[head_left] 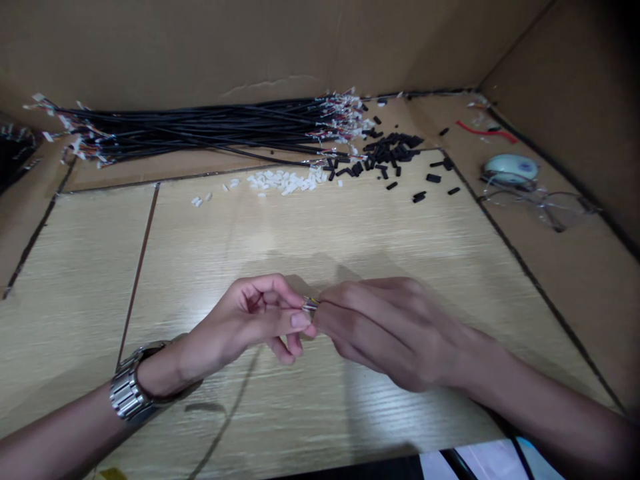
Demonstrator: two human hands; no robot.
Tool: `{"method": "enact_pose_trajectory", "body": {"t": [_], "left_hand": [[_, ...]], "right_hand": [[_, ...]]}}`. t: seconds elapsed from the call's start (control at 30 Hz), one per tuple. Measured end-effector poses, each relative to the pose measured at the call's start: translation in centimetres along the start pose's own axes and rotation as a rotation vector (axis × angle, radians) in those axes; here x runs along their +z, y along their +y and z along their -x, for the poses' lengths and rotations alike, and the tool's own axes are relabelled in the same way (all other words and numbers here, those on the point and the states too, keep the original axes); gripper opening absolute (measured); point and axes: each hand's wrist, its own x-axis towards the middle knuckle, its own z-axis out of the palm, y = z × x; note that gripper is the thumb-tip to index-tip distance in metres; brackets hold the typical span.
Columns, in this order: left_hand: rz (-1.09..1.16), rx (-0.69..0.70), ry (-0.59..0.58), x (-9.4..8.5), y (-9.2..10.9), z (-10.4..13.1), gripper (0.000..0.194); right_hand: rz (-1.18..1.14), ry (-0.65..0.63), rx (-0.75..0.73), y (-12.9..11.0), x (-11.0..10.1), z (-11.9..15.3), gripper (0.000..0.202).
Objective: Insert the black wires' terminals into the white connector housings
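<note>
Over the middle of the table, my left hand (273, 317) and my right hand (390, 327) meet fingertip to fingertip. Between them a short stretch of thin wires (310, 304) shows, with a bit of yellow among them. The left thumb and index finger pinch one end; the other left fingers curl loosely below. Seen from the back, my right hand is closed in a pinch on the other end of the wires, and its fingers hide most of what it holds. A metal-band watch sits on the left wrist.
Behind lies a bundle of black cables (200, 127) with bared wire ends. In front are small white connectors (287, 180) and short black tubes (393, 150). To the right are a red strip (487, 131), a pale green case (510, 168) and eyeglasses (560, 207). Cardboard walls (250, 47) surround the table.
</note>
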Motion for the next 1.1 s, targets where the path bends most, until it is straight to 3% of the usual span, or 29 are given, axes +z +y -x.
{"method": "enact_pose_trajectory", "body": {"t": [0.2, 0.37, 0.5, 0.6, 0.77, 1.1], "left_hand": [[0.05, -0.102, 0.051, 0.3, 0.6, -0.1, 0.015], [0.052, -0.062, -0.055, -0.2, 0.5, -0.4, 0.008], [0.049, -0.044, -0.084, -0.6, 0.3, -0.5, 0.02], [0.034, -0.042, -0.12, -0.6, 0.3, -0.4, 0.013], [-0.011, -0.041, -0.196, -0.4, 0.5, -0.3, 0.021], [-0.034, -0.001, -0.218, -0.4, 0.4, -0.2, 0.02]], "right_hand": [[-0.064, 0.012, 0.033, -0.1, 0.5, 0.0, 0.017], [-0.098, 0.038, 0.071, 0.2, 0.8, 0.2, 0.014], [-0.099, 0.063, 0.089, 0.4, 1.1, 0.5, 0.011], [-0.129, 0.08, 0.084, 0.5, 1.3, 0.7, 0.01], [-0.117, 0.118, 0.071, 0.5, 1.4, 0.8, 0.012], [-0.18, 0.163, 0.096, 0.3, 2.0, 0.7, 0.014]]}}
